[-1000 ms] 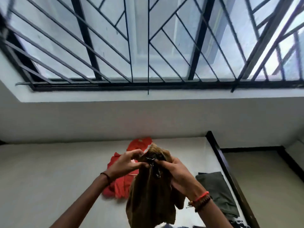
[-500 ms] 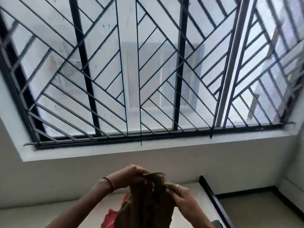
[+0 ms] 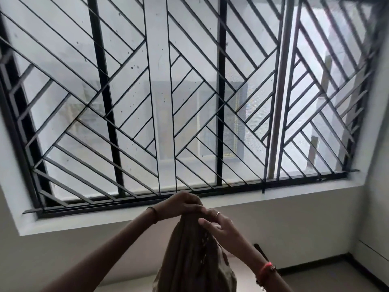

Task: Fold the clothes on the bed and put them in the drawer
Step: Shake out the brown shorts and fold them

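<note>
Brown garment (image 3: 192, 258), left hand (image 3: 182, 205) gripping top, right hand (image 3: 221, 227) pinching

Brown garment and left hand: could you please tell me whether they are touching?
Touching. The head view shows the left hand curled over the top of the brown garment, which hangs down from that grip.

No legible text, labels, brands or numbers anywhere in frame. Checked the brown garment (image 3: 189, 256) hanging below the left hand (image 3: 181, 205) and right hand (image 3: 223, 228), which both grip its top: no print or tag readable, fabric is motion-blurred. Window grille (image 3: 220, 91) above the hands: no markings.
</note>
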`<state>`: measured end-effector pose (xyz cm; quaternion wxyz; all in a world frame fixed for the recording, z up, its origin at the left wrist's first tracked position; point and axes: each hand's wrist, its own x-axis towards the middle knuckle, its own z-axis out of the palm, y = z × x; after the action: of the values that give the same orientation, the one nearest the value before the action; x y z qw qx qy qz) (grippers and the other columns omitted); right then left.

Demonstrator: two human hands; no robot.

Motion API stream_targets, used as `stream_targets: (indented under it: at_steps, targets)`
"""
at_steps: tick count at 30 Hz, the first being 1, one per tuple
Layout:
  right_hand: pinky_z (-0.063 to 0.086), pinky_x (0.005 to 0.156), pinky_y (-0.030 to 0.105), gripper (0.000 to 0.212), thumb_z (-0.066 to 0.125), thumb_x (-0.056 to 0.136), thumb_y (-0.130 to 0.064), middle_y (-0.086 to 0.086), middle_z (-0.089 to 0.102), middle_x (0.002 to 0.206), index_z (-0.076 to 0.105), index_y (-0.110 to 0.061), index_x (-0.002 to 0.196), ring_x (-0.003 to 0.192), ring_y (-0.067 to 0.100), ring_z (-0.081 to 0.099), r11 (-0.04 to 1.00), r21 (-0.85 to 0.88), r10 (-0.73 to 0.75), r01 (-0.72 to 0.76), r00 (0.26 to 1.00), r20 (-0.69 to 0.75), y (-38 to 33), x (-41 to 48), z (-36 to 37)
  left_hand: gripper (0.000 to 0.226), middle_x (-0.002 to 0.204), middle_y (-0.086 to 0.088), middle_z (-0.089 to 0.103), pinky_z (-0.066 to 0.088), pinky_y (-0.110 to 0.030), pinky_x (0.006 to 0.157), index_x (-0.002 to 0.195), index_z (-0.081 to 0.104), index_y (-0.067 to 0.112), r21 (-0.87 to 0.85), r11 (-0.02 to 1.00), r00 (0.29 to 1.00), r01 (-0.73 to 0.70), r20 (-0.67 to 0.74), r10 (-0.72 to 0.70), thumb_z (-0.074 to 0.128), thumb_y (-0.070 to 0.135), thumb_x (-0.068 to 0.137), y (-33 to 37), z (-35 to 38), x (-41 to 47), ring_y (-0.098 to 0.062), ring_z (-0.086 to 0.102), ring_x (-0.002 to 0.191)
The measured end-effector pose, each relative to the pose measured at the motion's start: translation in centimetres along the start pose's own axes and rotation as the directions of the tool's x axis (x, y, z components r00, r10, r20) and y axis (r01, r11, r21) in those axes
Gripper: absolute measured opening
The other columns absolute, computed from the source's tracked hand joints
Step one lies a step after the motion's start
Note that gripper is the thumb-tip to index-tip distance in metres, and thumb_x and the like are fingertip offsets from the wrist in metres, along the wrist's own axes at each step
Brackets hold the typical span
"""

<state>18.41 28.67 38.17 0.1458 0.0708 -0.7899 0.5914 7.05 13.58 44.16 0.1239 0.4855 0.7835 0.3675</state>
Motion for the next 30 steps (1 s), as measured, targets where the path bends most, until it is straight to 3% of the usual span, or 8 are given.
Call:
stream_targets:
  at_steps: [5,10,14,16,18,21,26,30]
  targets:
    - [0.041,0.07,0.029,0.061,0.069,0.075,-0.054,0.004,0.058,0.079,0.064,0.005,0.088,0.076,0.014,0.053,0.997,0.072,-0.037,0.03,0.994,0.102,-0.3,0.5,-1.6,0.008,0.066,0.015,0.063,0.044,-0.014,0.063,0.081,0.071,0.013,0.066,0.996,0.996,-0.056,0.07,0.052,0.067,0.016,0.087,1.9,-1.9,1.1,0.004,0.054,0.067]
    - [0.046,0.065,0.018,0.025,0.073,0.075,-0.04,-0.005,0.067,0.078,0.072,-0.016,0.082,0.073,0.008,0.061,0.996,-0.018,0.086,-0.084,0.953,0.29,1.2,0.3,-4.3,0.011,0.063,0.015,0.062,0.042,-0.015,0.063,0.075,0.07,0.016,0.121,0.992,0.999,-0.036,-0.013,0.038,0.068,0.014,0.086,2.5,-6.2,1.3,0.004,0.053,0.065]
    - [0.045,0.062,0.024,0.054,0.078,0.066,-0.055,0.001,0.064,0.079,0.071,-0.006,0.085,0.072,0.012,0.059,0.96,-0.247,0.198,-0.132,0.944,0.263,2.6,1.2,-7.0,0.01,0.065,0.015,0.067,0.045,-0.012,0.064,0.077,0.07,0.013,0.171,0.985,0.996,-0.031,-0.083,0.045,0.067,0.011,0.086,2.9,-10.9,0.6,0.006,0.056,0.065]
    - [0.043,0.059,0.022,0.04,0.077,0.073,-0.043,-0.001,0.06,0.073,0.068,-0.005,0.078,0.068,0.009,0.055,0.943,-0.312,0.2,-0.118,0.949,0.245,1.7,2.2,-8.3,0.012,0.071,0.006,0.067,0.047,-0.021,0.069,0.079,0.072,0.012,0.231,0.973,0.998,-0.022,-0.06,0.036,0.069,0.022,0.085,2.4,-12.3,0.2,0.001,0.057,0.07]
    - [0.037,0.053,0.019,0.027,0.075,0.08,-0.031,-0.005,0.053,0.062,0.063,-0.012,0.065,0.058,0.005,0.047,0.912,-0.403,0.193,-0.077,0.947,0.256,-0.3,3.6,-9.4,0.041,0.071,-0.002,0.063,0.045,-0.028,0.066,0.079,0.07,0.006,0.284,0.959,0.999,0.009,-0.033,0.0,0.068,0.048,0.08,1.9,-13.0,-0.1,-0.007,0.055,0.07]
    - [0.036,0.051,0.016,0.026,0.073,0.082,-0.023,-0.014,0.051,0.052,0.063,-0.018,0.058,0.051,0.0,0.045,0.871,-0.489,0.194,-0.042,0.945,0.264,-3.3,6.0,-11.4,0.059,0.068,0.004,0.061,0.045,-0.025,0.062,0.075,0.068,0.01,0.295,0.942,0.971,0.157,0.128,-0.202,0.062,0.069,0.07,1.8,-13.3,-1.0,-0.007,0.055,0.065]
    - [0.034,0.046,0.013,0.029,0.071,0.084,-0.024,-0.011,0.047,0.047,0.064,0.0,0.069,0.045,0.0,0.042,0.784,-0.62,0.194,0.041,0.932,0.307,-7.5,8.4,-13.6,0.053,0.083,0.009,0.071,0.051,-0.025,0.078,0.084,0.071,0.022,0.627,0.733,0.811,0.263,0.268,-0.52,0.07,0.07,0.061,1.5,-12.8,-1.8,-0.009,0.065,0.081]
    - [0.042,0.065,0.029,0.025,0.073,0.082,-0.024,0.002,0.059,0.067,0.071,0.001,0.081,0.063,0.009,0.051,0.683,-0.712,0.162,0.163,0.917,0.365,-9.1,10.6,-14.4,0.049,0.089,0.004,0.066,0.035,-0.028,0.086,0.097,0.07,0.019,0.924,0.373,0.81,0.085,0.154,-0.566,0.063,0.063,0.077,2.5,-12.9,-1.3,-0.014,0.056,0.092]
